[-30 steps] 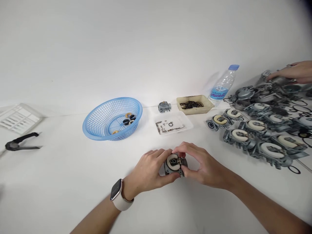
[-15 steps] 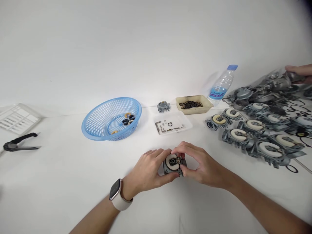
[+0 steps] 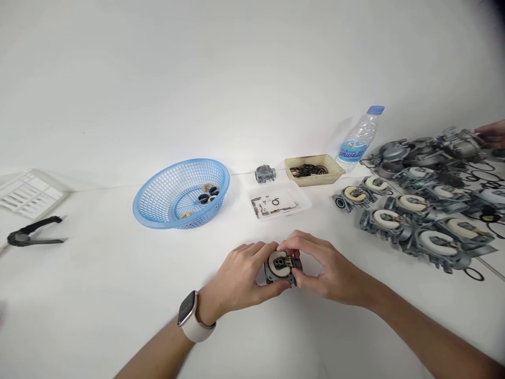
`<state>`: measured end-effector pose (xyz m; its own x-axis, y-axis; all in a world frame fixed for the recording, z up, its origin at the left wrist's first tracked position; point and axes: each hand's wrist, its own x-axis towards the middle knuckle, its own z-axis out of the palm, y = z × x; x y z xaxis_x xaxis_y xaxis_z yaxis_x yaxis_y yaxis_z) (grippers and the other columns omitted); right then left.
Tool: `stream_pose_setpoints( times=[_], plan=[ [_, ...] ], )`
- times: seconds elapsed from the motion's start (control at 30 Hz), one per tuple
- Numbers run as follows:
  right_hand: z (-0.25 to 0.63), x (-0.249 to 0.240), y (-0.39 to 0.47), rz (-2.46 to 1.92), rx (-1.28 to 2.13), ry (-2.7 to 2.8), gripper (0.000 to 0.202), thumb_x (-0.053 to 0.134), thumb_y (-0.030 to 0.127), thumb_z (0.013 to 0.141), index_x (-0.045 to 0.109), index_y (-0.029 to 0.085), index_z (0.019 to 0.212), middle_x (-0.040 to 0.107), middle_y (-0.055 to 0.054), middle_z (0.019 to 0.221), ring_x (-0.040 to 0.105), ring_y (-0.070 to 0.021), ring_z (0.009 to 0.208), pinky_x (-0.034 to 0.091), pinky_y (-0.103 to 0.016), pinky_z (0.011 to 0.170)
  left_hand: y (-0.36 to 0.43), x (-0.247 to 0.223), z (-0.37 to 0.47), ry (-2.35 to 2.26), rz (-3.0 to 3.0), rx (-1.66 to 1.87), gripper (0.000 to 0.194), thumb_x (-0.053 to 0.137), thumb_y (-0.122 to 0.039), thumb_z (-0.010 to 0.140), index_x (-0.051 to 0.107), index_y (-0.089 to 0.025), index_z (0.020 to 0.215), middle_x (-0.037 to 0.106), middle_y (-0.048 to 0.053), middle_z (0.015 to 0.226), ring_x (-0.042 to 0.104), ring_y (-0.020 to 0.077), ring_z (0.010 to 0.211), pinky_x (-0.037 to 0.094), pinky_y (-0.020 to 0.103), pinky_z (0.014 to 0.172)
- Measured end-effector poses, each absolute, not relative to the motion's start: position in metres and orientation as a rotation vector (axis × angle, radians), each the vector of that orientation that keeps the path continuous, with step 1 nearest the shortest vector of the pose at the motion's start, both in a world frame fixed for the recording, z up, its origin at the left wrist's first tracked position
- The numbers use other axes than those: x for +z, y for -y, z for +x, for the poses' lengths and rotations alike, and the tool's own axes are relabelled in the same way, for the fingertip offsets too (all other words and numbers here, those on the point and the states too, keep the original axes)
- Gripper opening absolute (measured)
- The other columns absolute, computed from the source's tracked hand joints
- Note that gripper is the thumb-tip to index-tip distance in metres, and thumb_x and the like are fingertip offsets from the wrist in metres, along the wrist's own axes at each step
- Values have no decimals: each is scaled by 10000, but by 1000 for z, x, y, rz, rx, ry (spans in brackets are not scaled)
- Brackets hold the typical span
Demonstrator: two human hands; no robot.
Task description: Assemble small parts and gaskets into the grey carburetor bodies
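A grey metal carburetor body (image 3: 279,265) with a white C-shaped float faces up on the white table, between my two hands. My left hand (image 3: 245,276) is closed round its left side, thumb along the front edge and fingers at the back. On its right side, the thumb and fingers of my right hand (image 3: 321,268) grip the body near the small brass-coloured parts at the float's open end. The right fingertips partly cover those parts. A watch with a pale band (image 3: 197,326) is on my left wrist.
Beyond my hands are a blue basket (image 3: 144,205), a small carburetor (image 3: 265,173), a white tray (image 3: 303,201) of tiny parts, a beige tray (image 3: 335,171) of black rings and a bottle (image 3: 357,142). Carburetors (image 3: 437,242) crowd the right, near another person's hand (image 3: 493,132). Black tool (image 3: 35,231), left.
The other person's hand at the far right has moved back toward the edge, off the metal part it was touching. My hands have hardly moved on the carburetor body.
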<state>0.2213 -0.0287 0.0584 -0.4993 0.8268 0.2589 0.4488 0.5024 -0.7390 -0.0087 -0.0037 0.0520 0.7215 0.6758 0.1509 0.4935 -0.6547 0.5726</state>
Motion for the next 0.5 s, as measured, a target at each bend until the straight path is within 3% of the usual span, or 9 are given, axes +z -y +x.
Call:
stream_pose_setpoints(
  times=[0.5],
  plan=[
    [222,59,27,-1041,831,2113,429,583,50,836,596,270,1204,599,-17,984,591,-175,882,533,-333,838,4,53,-9,-887,2439,493,475,696,-453,911,524,-239,1299,691,33,1012,653,240,872,502,369,756]
  ],
)
